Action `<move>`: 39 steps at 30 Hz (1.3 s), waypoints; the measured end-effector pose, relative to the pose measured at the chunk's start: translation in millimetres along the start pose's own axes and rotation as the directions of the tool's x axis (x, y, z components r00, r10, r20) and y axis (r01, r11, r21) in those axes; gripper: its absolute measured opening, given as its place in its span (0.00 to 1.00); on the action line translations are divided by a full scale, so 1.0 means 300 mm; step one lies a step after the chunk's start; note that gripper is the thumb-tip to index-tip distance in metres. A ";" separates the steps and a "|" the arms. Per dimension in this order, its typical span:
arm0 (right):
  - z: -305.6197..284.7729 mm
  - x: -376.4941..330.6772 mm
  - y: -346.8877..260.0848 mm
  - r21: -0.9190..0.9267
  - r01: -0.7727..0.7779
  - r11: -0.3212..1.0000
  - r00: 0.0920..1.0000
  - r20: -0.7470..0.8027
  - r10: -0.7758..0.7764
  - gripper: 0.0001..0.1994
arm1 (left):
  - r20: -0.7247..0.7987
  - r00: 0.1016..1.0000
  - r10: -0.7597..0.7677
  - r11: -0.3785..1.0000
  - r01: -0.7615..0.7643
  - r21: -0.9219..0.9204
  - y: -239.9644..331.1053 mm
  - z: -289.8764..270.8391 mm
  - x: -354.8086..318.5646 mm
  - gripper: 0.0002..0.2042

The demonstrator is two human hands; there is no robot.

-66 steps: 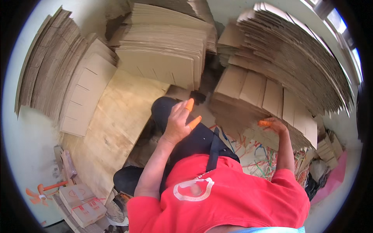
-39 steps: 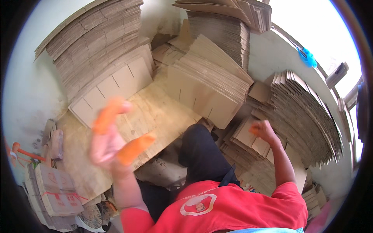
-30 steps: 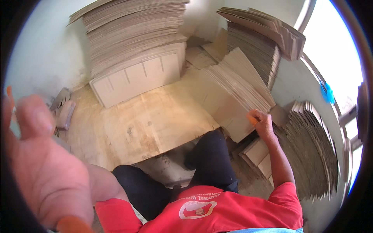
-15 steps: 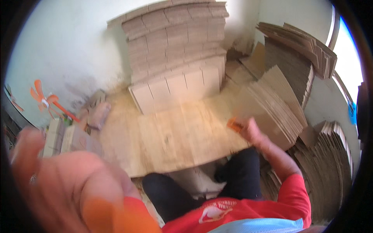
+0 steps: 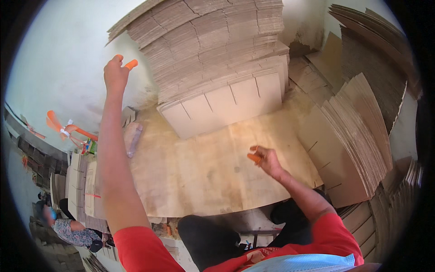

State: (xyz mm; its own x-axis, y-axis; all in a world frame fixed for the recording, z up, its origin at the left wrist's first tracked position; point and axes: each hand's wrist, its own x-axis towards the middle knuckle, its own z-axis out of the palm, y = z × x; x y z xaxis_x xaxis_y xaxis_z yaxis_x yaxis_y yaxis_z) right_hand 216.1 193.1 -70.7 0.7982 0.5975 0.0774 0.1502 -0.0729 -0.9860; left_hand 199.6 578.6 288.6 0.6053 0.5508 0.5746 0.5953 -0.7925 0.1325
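Observation:
My left hand (image 5: 117, 76) is raised at the upper left, beside the edge of a tall stack of slotted cardboard sheets (image 5: 213, 45). Orange finger covers sit on two of its digits, which are apart, and nothing shows between them. Lower down, over the wooden tabletop (image 5: 195, 177), my right hand (image 5: 268, 162) hovers with orange-covered fingertips spread and no object in its grasp. At the foot of the tall stack, a row of slotted cardboard pieces (image 5: 226, 102) stands upright, facing me.
Leaning cardboard sheets (image 5: 349, 145) stand at the right, with more piles behind and below. An orange fan (image 5: 68, 129) and a wrapped bundle (image 5: 132, 138) are at the left, near cardboard stacks (image 5: 79, 181). Another person (image 5: 74, 231) sits at the lower left.
My left hand has swung from the near lower left up and forward toward the tall stack. My right hand has shifted left and slightly nearer, away from the leaning sheets. The view has shifted.

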 end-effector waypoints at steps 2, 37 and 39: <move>-0.047 0.080 -0.089 -0.067 0.009 0.998 0.995 -0.102 -0.016 0.14 | -0.078 0.995 -0.069 0.942 0.039 -0.333 -0.102 0.139 0.020 0.18; -0.906 1.313 -1.220 0.125 -0.059 0.990 0.889 -0.444 0.109 0.48 | 0.318 0.927 -0.200 0.041 0.332 -0.942 0.030 0.111 0.398 0.19; -0.859 1.324 -1.221 0.103 -0.053 0.993 0.884 -0.458 0.095 0.46 | 0.278 0.923 -0.264 0.074 0.307 -0.949 0.013 0.082 0.401 0.19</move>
State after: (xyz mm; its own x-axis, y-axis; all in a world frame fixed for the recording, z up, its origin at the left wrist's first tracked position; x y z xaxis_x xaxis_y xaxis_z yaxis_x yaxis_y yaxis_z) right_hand 628.5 251.4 359.2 0.9869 0.1556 0.0426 0.0466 -0.0219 -0.9987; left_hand 287.7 648.1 338.4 0.5485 0.7911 0.2708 -0.2713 -0.1380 0.9525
